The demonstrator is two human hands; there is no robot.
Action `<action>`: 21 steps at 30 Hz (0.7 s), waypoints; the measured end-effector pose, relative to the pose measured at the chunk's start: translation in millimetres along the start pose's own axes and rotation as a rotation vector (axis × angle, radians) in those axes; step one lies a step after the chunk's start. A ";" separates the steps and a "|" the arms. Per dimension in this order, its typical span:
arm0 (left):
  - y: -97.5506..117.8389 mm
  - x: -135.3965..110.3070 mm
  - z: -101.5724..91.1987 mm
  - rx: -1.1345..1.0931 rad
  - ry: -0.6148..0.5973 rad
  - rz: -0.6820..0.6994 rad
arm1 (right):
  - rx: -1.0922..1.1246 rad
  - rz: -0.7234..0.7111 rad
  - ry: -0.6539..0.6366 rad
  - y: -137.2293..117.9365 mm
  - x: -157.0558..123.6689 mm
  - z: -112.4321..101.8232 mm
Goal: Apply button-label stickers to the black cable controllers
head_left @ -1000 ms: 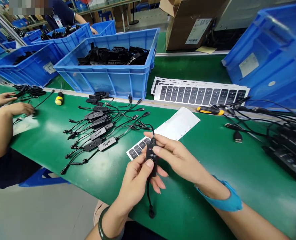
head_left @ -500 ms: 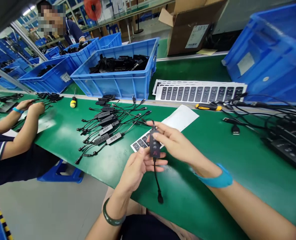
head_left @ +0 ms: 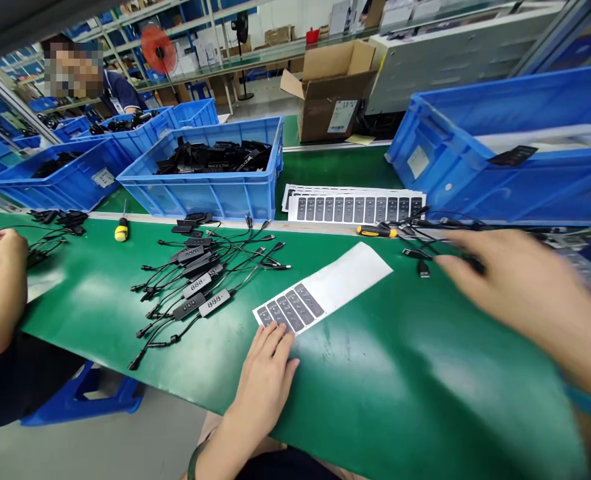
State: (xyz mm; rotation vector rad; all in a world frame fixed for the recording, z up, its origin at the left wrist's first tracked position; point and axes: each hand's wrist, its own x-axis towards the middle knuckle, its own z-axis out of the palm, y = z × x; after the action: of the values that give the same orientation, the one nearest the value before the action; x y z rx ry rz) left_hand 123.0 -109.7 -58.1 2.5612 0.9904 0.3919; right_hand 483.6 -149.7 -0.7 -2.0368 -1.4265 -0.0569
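Note:
My left hand (head_left: 266, 373) lies palm down on the green table. Its outstretched fingertips rest on the lower end of a white sticker sheet (head_left: 345, 273), which carries several dark grey labels (head_left: 295, 307). Off to the right, my right hand (head_left: 510, 287) is smeared by motion above the black cables (head_left: 415, 250). A dark shape shows by its fingers, but whether the hand grips it is unclear. Left of the sheet lies a bunch of black cable controllers (head_left: 215, 302), with buttons and cords at both ends.
Label sheets (head_left: 355, 208) lie behind a yellow-black screwdriver (head_left: 376, 231). A blue crate (head_left: 200, 190) holds black parts; another crate (head_left: 475, 180) stands right. A second screwdriver (head_left: 122, 229) lies at left. A co-worker's hand (head_left: 8, 250) is at the left edge.
The controller between my hands has left that spot. My right hand has swung right to the cables; my left has dropped onto the sticker sheet. The view has shifted right.

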 end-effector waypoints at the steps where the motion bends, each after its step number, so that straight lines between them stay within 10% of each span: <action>1: -1.7 0.1 -1.1 -0.014 0.006 0.008 | 0.052 -0.053 -0.101 -22.2 -0.5 21.1; 4: -5.5 0.5 -3.1 -0.038 0.012 0.011 | 0.251 -0.173 -0.458 -80.3 -0.9 82.0; 9: -4.2 1.4 -1.9 -0.027 -0.025 0.011 | 0.321 -0.262 -0.514 -104.4 -6.9 121.9; 15: -18.6 8.9 -23.2 -0.062 -0.027 0.005 | 0.719 0.070 -0.301 -94.6 5.6 85.0; 21: -83.9 5.9 -55.9 0.325 0.284 -0.408 | 1.176 0.249 0.164 -120.8 24.4 33.9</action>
State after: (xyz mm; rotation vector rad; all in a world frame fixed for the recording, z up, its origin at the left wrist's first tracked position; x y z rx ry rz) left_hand 56.7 -35.0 -43.4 2.5231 1.7686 0.5211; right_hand 379.5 -87.2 39.1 -1.1451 -0.7528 0.5715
